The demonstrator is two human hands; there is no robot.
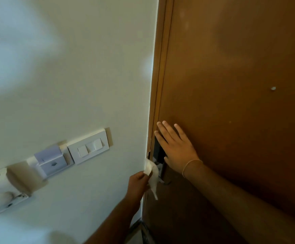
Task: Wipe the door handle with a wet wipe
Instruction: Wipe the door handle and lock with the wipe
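A single head camera looks forward and slightly down, close to the door point(231, 85). Both hands, left point(138, 184) and right point(176, 148), reach in from the bottom edge; the wall point(72, 67) lies left of them.

Door point(231, 85) fills the right side, wall point(72, 67) the left, door frame point(158, 85) between them. Right hand point(175, 148) lies flat on the door at its left edge, over the lock plate point(159, 153). Left hand point(138, 184) sits below and left of it, holding the wet wipe point(152, 175) against the door handle point(164, 181). On the wall, left of the hands: switch plate point(89, 147), card holder point(52, 162) further left, another unit point(2, 192) at far left.
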